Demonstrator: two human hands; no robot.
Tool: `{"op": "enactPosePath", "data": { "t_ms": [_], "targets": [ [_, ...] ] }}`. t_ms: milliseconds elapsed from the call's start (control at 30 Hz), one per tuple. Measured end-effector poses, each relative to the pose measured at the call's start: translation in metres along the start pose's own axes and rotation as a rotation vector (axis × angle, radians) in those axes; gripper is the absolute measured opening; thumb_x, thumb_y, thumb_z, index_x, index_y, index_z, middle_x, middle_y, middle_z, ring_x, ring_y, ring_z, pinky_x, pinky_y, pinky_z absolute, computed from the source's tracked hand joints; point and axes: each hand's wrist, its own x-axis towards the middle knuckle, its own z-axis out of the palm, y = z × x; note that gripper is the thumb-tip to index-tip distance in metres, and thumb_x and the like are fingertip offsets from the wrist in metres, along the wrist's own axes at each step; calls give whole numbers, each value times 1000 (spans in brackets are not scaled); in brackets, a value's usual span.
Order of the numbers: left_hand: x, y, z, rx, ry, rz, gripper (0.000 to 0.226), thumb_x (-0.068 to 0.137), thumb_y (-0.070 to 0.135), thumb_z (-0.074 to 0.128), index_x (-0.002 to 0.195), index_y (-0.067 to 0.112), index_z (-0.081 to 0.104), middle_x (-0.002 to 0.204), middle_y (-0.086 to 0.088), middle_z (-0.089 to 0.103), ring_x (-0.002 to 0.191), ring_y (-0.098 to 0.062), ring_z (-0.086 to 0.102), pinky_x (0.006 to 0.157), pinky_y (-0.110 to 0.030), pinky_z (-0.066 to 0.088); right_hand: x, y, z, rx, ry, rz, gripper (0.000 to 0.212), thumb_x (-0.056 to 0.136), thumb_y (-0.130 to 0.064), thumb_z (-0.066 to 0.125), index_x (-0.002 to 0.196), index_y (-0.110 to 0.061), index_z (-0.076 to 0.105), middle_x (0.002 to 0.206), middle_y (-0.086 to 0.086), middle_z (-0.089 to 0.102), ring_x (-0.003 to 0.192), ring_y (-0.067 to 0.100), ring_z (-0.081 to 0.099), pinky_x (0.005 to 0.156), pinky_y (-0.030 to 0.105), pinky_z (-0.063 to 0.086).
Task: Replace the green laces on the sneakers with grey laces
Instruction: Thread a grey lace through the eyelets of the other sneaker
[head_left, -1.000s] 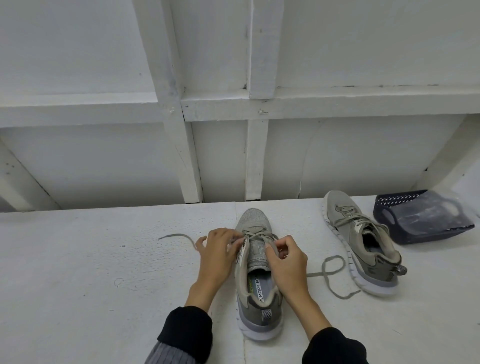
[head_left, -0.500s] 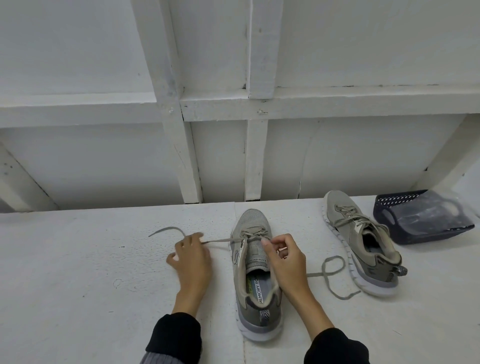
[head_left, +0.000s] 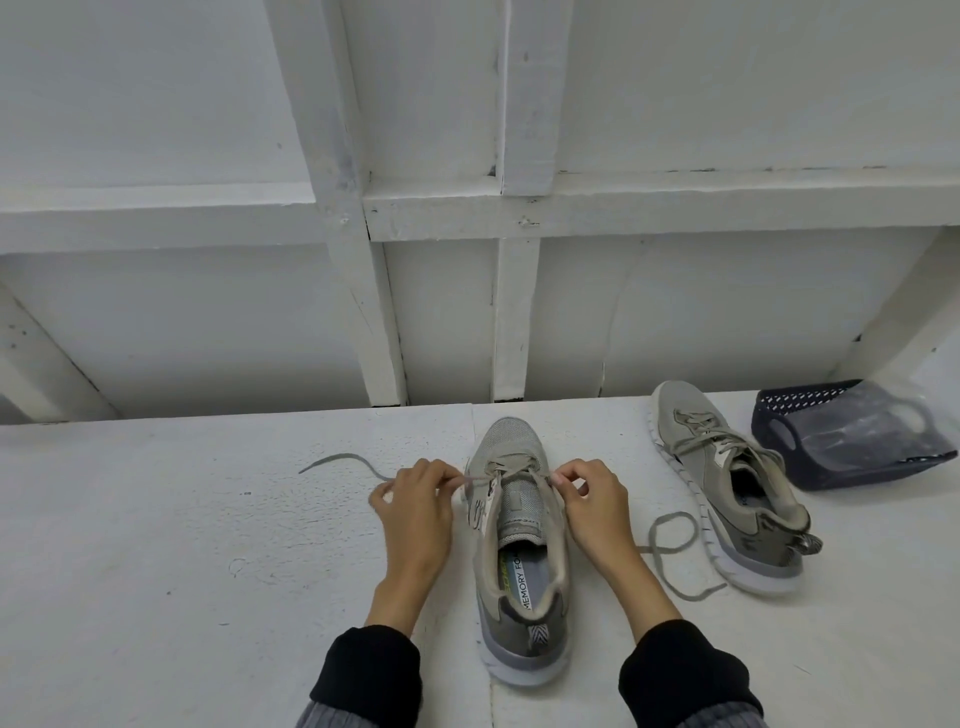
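The near sneaker (head_left: 519, 551) stands on the table (head_left: 156, 545), toe away from the person. The second sneaker (head_left: 727, 493) lies to its right, the basket (head_left: 852, 447) farther right. Lace ends (head_left: 343, 462) trail off either side of the near sneaker.

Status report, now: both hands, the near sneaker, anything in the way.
Left hand pinches grey lace; right hand pinches at the eyelets. Near sneaker partly laced. Second sneaker and basket off right, nothing blocking.

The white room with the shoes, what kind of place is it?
Probably a plain workbench or shelf in a workshop or storeroom, though that is a guess. The white painted surface, the bare wooden wall framing behind it, and a dark plastic basket suggest so.
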Motion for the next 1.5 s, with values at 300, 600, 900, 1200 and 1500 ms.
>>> {"op": "enactPosePath", "data": {
  "t_ms": [300, 600, 900, 1200, 1500],
  "targets": [
    [-6, -16, 5, 178, 14, -108, 21, 95, 22, 59, 78, 35, 57, 78, 18, 52, 93, -8, 39, 87, -32, 14, 1, 6, 6, -60, 25, 15, 33, 92, -15, 60, 68, -37, 54, 84, -5, 59, 88, 18, 53, 65, 20, 34],
    [28, -54, -33, -157, 199, -529, 25, 100, 25, 50, 114, 10, 64, 112, -8, 65, 101, -25, 59, 82, -36, 45, -7, -29, -14, 155, 30, -15, 9, 91, -25, 63, 86, -32, 66, 92, -9, 63, 85, 7, 53, 73, 17, 40],
    [66, -113, -53, 333, 46, -478, 24, 100, 15, 47, 115, 8, 64, 131, -15, 50, 116, -37, 45, 92, -46, 36, -23, -36, -6, 205, -73, -14, 7, 87, -33, 66, 87, -26, 68, 87, 0, 64, 76, 14, 55, 66, 11, 42],
    [60, -51, -54, -504, -20, -446, 14, 98, 10, 53, 106, 16, 64, 96, -6, 70, 95, -22, 64, 85, -34, 49, -30, -37, -6, 224, -26, 39, 14, 86, -28, 69, 96, -21, 61, 82, 0, 65, 70, 5, 57, 63, 10, 45],
    [38, 56, -37, -371, -374, -110, 6, 87, 19, 72, 90, 21, 76, 86, 11, 72, 80, 5, 64, 76, -12, 45, -32, -25, -5, 321, -5, 184, 34, 98, -17, 50, 63, -17, 54, 65, 5, 54, 59, 12, 40, 53, 25, 30]
  ]
}}
